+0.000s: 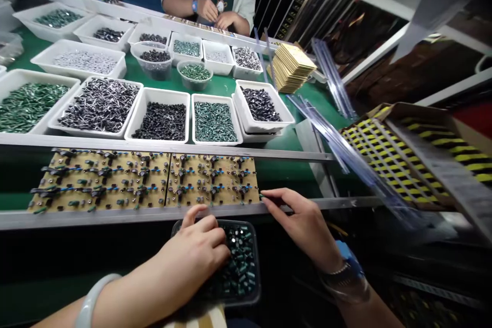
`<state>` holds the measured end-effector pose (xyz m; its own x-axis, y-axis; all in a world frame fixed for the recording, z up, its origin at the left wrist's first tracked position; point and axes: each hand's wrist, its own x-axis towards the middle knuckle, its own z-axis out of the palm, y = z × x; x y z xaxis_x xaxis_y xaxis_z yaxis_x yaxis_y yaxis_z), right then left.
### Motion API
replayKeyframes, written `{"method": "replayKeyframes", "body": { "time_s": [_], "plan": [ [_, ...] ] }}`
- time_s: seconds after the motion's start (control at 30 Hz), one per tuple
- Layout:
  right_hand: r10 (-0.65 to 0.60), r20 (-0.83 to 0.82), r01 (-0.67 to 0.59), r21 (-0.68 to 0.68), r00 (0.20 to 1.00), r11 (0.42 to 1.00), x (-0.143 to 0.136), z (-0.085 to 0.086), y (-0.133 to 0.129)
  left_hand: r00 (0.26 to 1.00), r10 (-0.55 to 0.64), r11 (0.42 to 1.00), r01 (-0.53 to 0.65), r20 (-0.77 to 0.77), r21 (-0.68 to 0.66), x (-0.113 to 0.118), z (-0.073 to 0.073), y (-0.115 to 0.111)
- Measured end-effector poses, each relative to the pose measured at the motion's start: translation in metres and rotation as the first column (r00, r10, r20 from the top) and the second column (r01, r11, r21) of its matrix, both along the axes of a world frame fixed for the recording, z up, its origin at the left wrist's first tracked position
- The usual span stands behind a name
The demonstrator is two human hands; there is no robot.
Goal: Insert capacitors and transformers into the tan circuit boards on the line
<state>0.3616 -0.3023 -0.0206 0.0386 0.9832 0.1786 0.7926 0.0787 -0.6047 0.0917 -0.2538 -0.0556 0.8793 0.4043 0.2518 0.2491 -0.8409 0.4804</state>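
Note:
My right hand [303, 220] pinches a small green capacitor [262, 196] between thumb and forefinger, at the right edge of a tan circuit board [226, 200]. My left hand [200, 246] lies over a dark plastic tub [258, 266] of green cylindrical capacitors [242, 261]. Its fingers are curled down toward the parts, and whatever they hold is hidden. A second circuit board [126, 202] adjoins the first on the left. Both boards carry rows of black, green and blue-leaded components and sit between metal rails [300, 207].
White trays of loose components [157, 113] line the green bench behind the boards. A stack of tan boards [292, 66], clear plastic tubes [326, 133] and a cardboard box with yellow-black strips [400, 154] are at right. Across the bench, a co-worker's hands [217, 15] handle something small.

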Motion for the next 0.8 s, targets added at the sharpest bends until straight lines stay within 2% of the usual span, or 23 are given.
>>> {"method": "replayKeyframes", "body": {
  "time_s": [0.1, 0.17, 0.33, 0.43, 0.57, 0.67, 0.77, 0.8],
  "plan": [
    [0.055, 0.038, -0.056, 0.016, 0.998, 0.998, 0.003, 0.0, 0.002, 1.0, -0.005, 0.996, 0.006, -0.017, 0.085, 0.003, 0.004, -0.003],
    [0.09, 0.057, -0.09, 0.006, 0.994, 0.996, 0.003, 0.001, 0.003, 0.999, -0.013, 0.996, 0.016, -0.029, 0.088, 0.001, 0.007, -0.004],
    [0.139, 0.106, -0.141, 0.008, 0.985, 0.99, 0.002, 0.005, 0.005, 1.0, -0.012, 0.997, 0.011, -0.004, -0.081, -0.002, 0.019, 0.001],
    [0.136, 0.136, -0.143, 0.044, 0.981, 0.989, -0.002, 0.003, 0.005, 0.998, 0.011, 0.992, -0.003, 0.06, -0.129, 0.0, 0.025, 0.01],
    [0.139, 0.163, -0.157, 0.1, 0.977, 0.983, -0.004, -0.001, 0.004, 0.986, 0.09, 0.977, -0.061, 0.139, -0.203, 0.002, 0.032, 0.024],
    [0.121, 0.172, -0.148, 0.157, 0.978, 0.976, -0.003, 0.002, 0.002, 0.97, 0.175, 0.958, -0.127, 0.171, -0.258, 0.001, 0.038, 0.033],
    [0.055, 0.152, -0.092, 0.248, 0.987, 0.964, -0.01, 0.009, -0.003, 0.953, 0.251, 0.951, -0.21, 0.171, -0.227, -0.002, 0.041, 0.04],
    [0.075, 0.145, -0.111, 0.254, 0.987, 0.961, -0.016, 0.011, -0.005, 0.948, 0.27, 0.949, -0.234, 0.166, -0.209, -0.003, 0.042, 0.043]
  ]
}}
